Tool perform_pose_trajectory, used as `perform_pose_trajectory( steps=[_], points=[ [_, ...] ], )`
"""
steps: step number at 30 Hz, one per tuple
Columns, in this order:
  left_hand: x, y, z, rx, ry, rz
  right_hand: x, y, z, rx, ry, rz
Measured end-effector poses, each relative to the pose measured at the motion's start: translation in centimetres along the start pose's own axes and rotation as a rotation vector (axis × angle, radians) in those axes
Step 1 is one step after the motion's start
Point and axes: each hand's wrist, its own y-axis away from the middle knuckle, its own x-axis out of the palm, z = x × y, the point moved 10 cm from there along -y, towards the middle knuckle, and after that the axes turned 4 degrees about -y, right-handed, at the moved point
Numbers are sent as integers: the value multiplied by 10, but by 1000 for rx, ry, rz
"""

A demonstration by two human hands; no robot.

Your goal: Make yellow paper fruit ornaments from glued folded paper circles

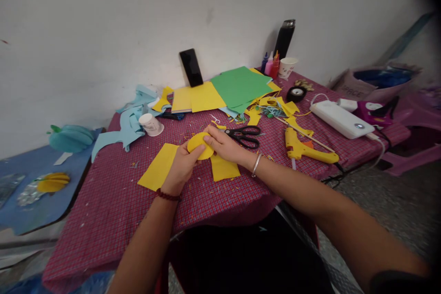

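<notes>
Between my hands, just above the table, is a round yellow paper disc (200,147). My left hand (184,163) pinches its lower left side, thumb on top. My right hand (222,143) grips its right edge, also with the thumb over it. Black-handled scissors (246,136) lie just beyond my right hand, their blades partly hidden by it. A flat yellow paper sheet (160,165) rests beside my left hand, and another yellow paper piece (225,168) lies under my right wrist.
Yellow glue gun (306,147) and white power bank (341,119) sit right, with cables. Green sheets (241,87), a leaning phone (191,68), blue paper scraps (129,124) and a paper cup (150,125) stand behind. Bottles (274,65) and a black flask (285,39) are against the wall.
</notes>
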Motion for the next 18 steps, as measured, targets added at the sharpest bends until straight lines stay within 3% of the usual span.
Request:
perform_pose_trajectory(
  steps=[2,7,11,18],
  points=[
    [-5,0,-8,60,-65,-36,1,-2,-6,37,-54,16],
    [-19,13,-48,358,-456,-230,1,-9,-12,22,-107,34],
    [-6,30,-77,651,-648,-229,-4,-11,-11,-14,-115,11],
    [-3,30,-82,708,-619,-143,-12,-10,-5,-58,-115,-48]
  ],
)
